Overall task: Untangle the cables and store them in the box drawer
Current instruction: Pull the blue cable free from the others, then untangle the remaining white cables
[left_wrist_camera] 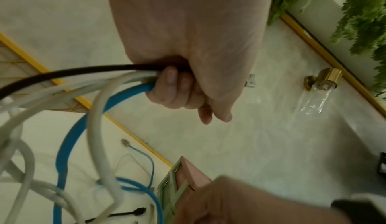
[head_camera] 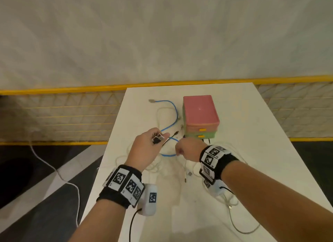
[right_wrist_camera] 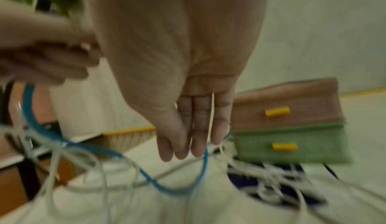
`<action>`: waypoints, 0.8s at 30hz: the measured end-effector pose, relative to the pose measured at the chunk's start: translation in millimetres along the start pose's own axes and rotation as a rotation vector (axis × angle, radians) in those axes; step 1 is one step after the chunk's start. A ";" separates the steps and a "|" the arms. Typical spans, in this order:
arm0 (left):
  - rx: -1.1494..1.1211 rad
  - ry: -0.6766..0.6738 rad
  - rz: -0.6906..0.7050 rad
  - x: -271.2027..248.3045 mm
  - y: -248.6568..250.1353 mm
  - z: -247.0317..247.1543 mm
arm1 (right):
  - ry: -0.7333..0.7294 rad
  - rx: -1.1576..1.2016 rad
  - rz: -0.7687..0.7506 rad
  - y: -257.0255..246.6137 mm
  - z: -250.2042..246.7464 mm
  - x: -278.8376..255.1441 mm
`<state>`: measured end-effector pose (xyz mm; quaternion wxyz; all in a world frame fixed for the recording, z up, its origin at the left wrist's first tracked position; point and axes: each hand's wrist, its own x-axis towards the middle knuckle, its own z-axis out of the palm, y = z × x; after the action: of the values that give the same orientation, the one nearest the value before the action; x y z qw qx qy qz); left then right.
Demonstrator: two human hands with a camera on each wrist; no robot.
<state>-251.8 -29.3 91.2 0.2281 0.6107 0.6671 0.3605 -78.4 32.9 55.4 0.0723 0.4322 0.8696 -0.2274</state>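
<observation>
Gripping black, white and blue cables in left hand. Right hand straight-fingered, white cable threaded between. Rest tangled on table beside closed box.

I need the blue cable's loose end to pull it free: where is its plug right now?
Head view: the plug lies on the table near its far left corner, left of the pink-topped drawer box.

Left hand fisted (thumb forward); right hand fingers straight.
</observation>
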 end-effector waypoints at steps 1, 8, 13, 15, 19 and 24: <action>-0.006 -0.005 -0.012 -0.6 -1.2 1.7 | -0.052 -0.021 0.023 1.6 11.2 0.4; -0.069 -0.031 -0.070 -2.7 6.3 5.7 | -0.135 -0.158 0.105 4.2 51.1 3.2; -0.101 -0.005 -0.061 -6.8 10.7 6.1 | -0.036 -0.065 0.034 16.5 63.8 -1.6; -0.143 0.012 -0.051 -8.0 10.5 4.0 | 0.113 0.089 0.028 20.6 62.2 -8.6; -0.272 0.006 -0.068 -9.7 15.3 -1.3 | 0.402 0.500 0.056 12.0 38.0 -29.5; -0.414 -0.039 -0.079 -8.6 35.8 4.7 | 0.530 0.797 -0.085 -15.6 7.8 -51.1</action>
<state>-223.7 -37.1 114.2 0.3754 0.5312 0.5976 0.4688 -59.7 -15.5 70.2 -0.3327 0.4332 0.7201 -0.4279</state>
